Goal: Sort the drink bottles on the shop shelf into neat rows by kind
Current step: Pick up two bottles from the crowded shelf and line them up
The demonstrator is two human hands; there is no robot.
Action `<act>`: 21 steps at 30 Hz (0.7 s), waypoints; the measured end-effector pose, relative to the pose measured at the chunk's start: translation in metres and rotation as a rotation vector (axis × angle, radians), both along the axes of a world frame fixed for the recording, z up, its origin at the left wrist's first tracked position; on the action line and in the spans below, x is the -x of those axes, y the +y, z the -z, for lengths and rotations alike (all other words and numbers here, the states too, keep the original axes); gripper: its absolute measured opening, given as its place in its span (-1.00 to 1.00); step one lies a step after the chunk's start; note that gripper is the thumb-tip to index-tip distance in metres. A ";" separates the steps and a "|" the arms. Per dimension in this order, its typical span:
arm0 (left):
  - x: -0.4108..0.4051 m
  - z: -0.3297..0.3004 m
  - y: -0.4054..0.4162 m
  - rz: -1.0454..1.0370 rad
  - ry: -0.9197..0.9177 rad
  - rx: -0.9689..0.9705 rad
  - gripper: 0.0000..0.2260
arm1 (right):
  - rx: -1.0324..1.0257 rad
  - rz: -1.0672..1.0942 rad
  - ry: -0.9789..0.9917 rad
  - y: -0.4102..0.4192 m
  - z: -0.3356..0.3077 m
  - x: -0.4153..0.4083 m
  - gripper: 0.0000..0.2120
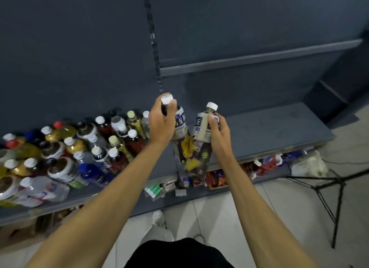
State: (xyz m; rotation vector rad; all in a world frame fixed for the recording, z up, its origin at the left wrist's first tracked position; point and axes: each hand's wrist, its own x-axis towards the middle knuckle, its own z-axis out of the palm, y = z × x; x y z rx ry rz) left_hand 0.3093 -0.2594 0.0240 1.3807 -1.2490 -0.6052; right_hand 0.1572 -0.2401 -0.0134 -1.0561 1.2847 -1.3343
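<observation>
Each of my hands holds a dark tea bottle with a white cap and a pale label. My left hand (162,123) grips the neck of the left tea bottle (181,127), just under its cap. My right hand (218,131) grips the upper body of the right tea bottle (203,127). Both bottles hang side by side over the bare right stretch of the grey shelf (269,127), near its front edge. A crowd of mixed bottles (75,147) fills the left part of the same shelf.
A higher shelf (259,57) juts out at the back right. Below the working shelf, a lower shelf (219,179) holds snack packets. A black tripod (329,189) and a white bag (307,165) stand on the tiled floor at right.
</observation>
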 end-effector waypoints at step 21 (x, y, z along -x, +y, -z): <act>0.184 0.052 -0.050 0.771 0.432 -0.807 -0.72 | -0.370 0.292 -0.206 0.028 0.022 0.157 -0.38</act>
